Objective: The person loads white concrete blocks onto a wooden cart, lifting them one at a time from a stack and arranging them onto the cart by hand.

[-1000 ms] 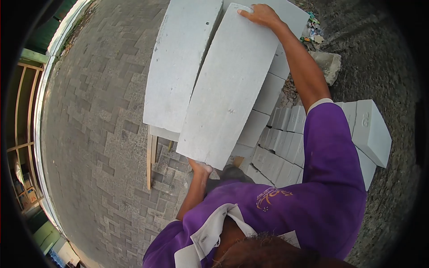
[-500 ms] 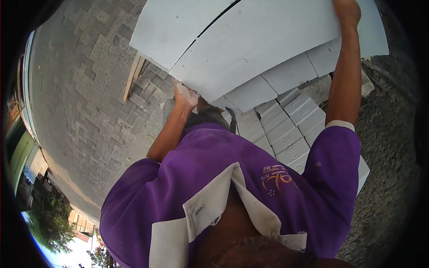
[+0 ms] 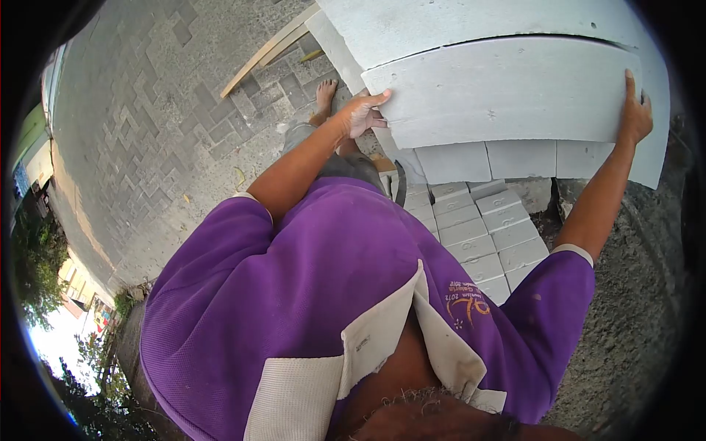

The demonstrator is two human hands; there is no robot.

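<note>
A long white block (image 3: 500, 92), which looks like lightweight concrete, lies across in front of me on other pale blocks. My left hand (image 3: 362, 114) grips its left end, thumb on the top face and fingers lower down. At the opposite end my right hand (image 3: 635, 116) holds the block, with one finger stretched along the top edge and the other fingers partly hidden. A narrow dark gap separates this block from another white block (image 3: 478, 26) behind it. Beneath its near edge a row of white blocks (image 3: 520, 159) shows.
Small pale bricks with stamped marks (image 3: 478, 228) are stacked close to my body. Wooden strips (image 3: 268, 50) lie on the paving (image 3: 147, 125) at the left, near a bare foot (image 3: 326, 92). Rough dark ground (image 3: 632, 294) runs along the right.
The view has turned, and the block now lies more level across it. My left thumb now shows on the block's top face. My right hand appears lower and fully in view.
</note>
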